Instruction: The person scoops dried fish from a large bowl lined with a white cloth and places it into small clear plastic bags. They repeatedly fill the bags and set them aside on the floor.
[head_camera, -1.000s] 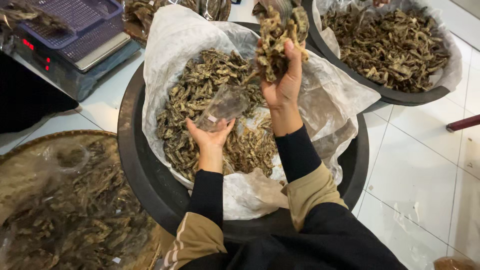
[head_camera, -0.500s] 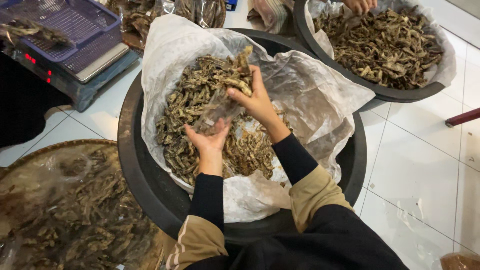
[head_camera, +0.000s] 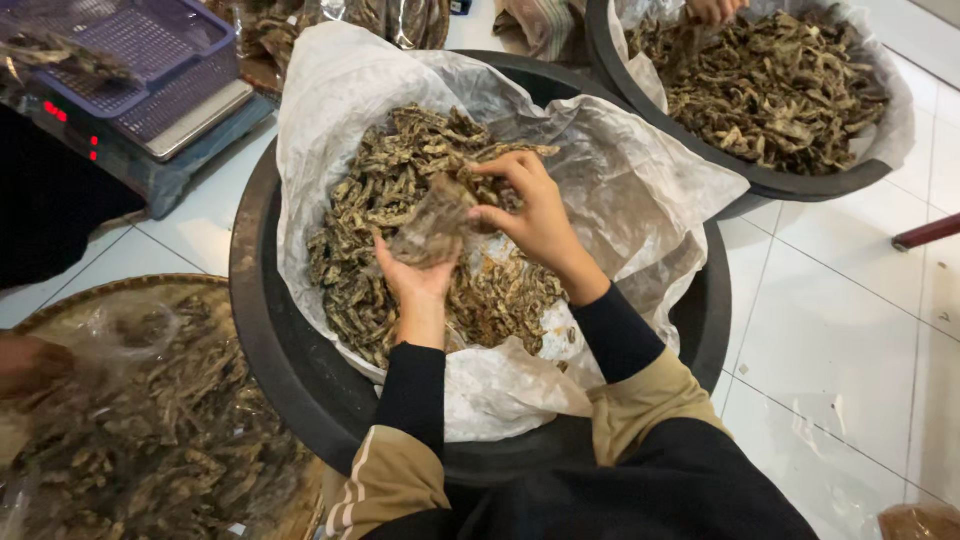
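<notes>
Clear plastic bag (head_camera: 432, 228), crumpled and part-filled with brown dried fish, gripped by left hand (head_camera: 418, 278); right hand (head_camera: 532, 212) pinches its 3 o'clock edge.

Dried-goods packing floor: tubs (head_camera: 300, 380), scale (head_camera: 150, 120)

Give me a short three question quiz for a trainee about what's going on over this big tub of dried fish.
1. True or false: the left hand holds a small clear plastic bag over the dried fish.
2. What lines the black tub? A) a white plastic sheet B) newspaper C) a woven mat
3. Which thing sits on the weighing scale at upper left?

Key
1. True; the bag rests in the left palm while the right hand works at its mouth.
2. A, the white plastic sheet.
3. A blue mesh basket.
</notes>
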